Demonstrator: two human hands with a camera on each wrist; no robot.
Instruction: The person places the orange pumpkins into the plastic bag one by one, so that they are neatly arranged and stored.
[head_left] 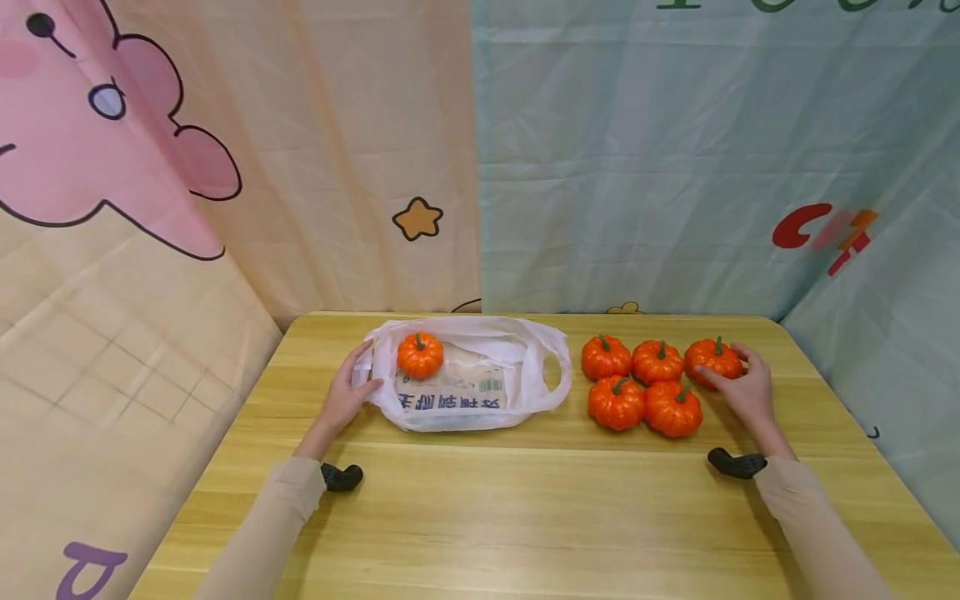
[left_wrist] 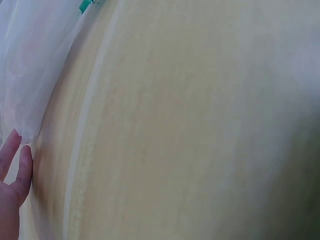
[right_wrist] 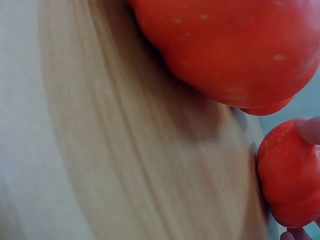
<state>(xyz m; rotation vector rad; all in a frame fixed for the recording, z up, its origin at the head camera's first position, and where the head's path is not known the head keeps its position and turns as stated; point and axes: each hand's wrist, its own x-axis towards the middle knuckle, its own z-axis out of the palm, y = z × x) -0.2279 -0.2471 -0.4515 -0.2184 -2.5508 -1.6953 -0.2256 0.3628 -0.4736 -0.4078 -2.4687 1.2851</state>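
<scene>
My right hand [head_left: 746, 390] grips the rightmost small orange pumpkin [head_left: 711, 360], its thumb on the near side and its fingers round the far right; part of this pumpkin [right_wrist: 287, 175] shows in the right wrist view. Several more orange pumpkins [head_left: 617, 403] with green stems are grouped just left of it. A white plastic bag [head_left: 536, 367] lies with its mouth spread wide, and one pumpkin [head_left: 420, 356] rests inside it. At the bag's left end, my left hand [head_left: 348, 390] touches the edge with fingers extended; the left wrist view shows the fingertips against the plastic [left_wrist: 30, 90].
Everything stands on a light wooden table [head_left: 480, 508]. Printed curtains [head_left: 637, 167] hang behind the table and along both sides. A black wrist device [head_left: 342, 477] is on the left wrist, and another black device [head_left: 735, 464] on the right.
</scene>
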